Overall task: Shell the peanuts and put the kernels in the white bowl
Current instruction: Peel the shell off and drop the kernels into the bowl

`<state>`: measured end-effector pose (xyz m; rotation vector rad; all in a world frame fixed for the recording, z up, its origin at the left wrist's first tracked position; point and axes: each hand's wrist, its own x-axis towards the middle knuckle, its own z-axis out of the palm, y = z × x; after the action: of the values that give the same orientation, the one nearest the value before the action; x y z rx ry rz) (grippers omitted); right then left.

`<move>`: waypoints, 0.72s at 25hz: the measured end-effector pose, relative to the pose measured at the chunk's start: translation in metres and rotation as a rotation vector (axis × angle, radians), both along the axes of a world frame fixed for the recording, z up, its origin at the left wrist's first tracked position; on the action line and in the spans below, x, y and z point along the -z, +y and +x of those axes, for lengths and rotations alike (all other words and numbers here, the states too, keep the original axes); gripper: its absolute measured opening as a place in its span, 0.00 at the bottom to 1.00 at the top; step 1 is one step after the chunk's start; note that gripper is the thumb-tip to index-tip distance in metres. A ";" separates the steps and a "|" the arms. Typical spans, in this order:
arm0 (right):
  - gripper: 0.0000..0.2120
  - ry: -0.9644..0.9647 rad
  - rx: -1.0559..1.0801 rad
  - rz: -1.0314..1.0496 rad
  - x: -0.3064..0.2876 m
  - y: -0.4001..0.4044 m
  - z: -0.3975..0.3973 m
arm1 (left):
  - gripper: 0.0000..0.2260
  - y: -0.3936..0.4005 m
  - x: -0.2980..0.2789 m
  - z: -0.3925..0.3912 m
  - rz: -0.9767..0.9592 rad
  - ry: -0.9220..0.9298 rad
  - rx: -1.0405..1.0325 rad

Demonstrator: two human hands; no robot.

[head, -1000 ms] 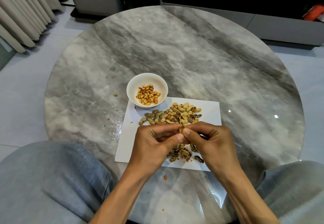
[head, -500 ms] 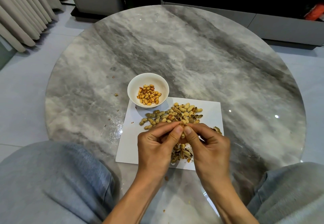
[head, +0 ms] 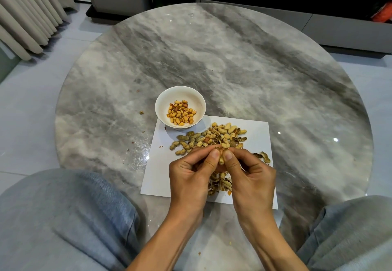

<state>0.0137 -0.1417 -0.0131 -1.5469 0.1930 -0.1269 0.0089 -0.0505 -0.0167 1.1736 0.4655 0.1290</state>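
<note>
A white bowl [head: 161, 104] holding several golden kernels [head: 180, 115] stands at the far left corner of a white paper sheet [head: 158, 173]. A heap of unshelled peanuts [head: 207, 137] lies on the sheet just past my hands. My left hand [head: 191, 175] and my right hand [head: 248, 175] meet over the sheet and pinch one peanut [head: 221, 158] between both thumbs and forefingers; its shell looks cracked at the top. Empty shells [head: 220, 184] are piled under my hands, partly hidden.
The round grey marble table [head: 233, 63] carries crumbs to the left of the bowl. Two loose shell halves [head: 263, 156] lie at the sheet's right edge. My grey-trousered knees [head: 63, 217] flank the near table edge. A dark cabinet and curtains stand beyond.
Both hands have risen a little over the sheet with the peanut between them. The thumbs have pressed closer on the shell, and two shell halves have come into view at the right.
</note>
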 end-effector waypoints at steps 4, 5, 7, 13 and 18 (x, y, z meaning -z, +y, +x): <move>0.11 0.094 -0.076 0.049 -0.003 -0.005 0.005 | 0.07 0.001 0.002 0.001 -0.086 -0.002 0.023; 0.11 0.113 -0.101 0.044 -0.004 -0.008 0.007 | 0.06 0.002 0.002 0.001 -0.108 0.000 0.034; 0.10 0.137 -0.141 0.032 -0.007 -0.014 0.011 | 0.08 0.003 0.004 0.001 -0.109 0.012 0.063; 0.09 0.257 -0.194 0.144 -0.007 -0.017 0.014 | 0.09 0.005 0.009 0.001 -0.056 0.013 0.051; 0.08 0.299 -0.160 0.210 -0.003 -0.017 0.015 | 0.10 0.002 0.007 0.001 -0.042 0.036 0.030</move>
<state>0.0286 -0.1585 -0.0102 -1.3596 0.3072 0.2455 0.0100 -0.0483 -0.0239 1.1429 0.4797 0.0724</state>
